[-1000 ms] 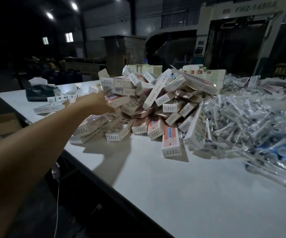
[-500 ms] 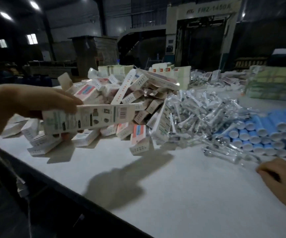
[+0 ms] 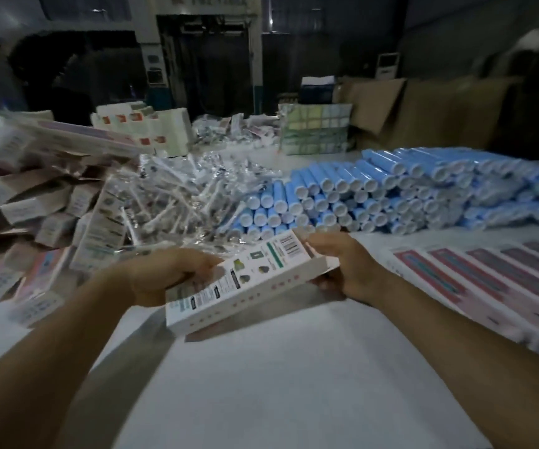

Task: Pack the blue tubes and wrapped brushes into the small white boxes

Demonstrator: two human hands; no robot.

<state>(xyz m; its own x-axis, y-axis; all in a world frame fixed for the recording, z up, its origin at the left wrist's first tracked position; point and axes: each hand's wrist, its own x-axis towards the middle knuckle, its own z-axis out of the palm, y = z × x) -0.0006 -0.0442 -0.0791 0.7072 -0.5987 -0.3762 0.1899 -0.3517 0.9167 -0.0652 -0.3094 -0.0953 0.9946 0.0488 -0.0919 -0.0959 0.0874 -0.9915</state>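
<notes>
Head cam: left hand (image 3: pixel 167 273) & right hand (image 3: pixel 342 265) grip white box (image 3: pixel 245 283) ends, arms outstretched.

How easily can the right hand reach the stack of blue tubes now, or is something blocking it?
Probably yes, but not at once. The blue tubes lie just beyond the right hand with nothing between them. However, that hand grips the far end of the white box, which the left hand also holds, so it must let go first.
</notes>
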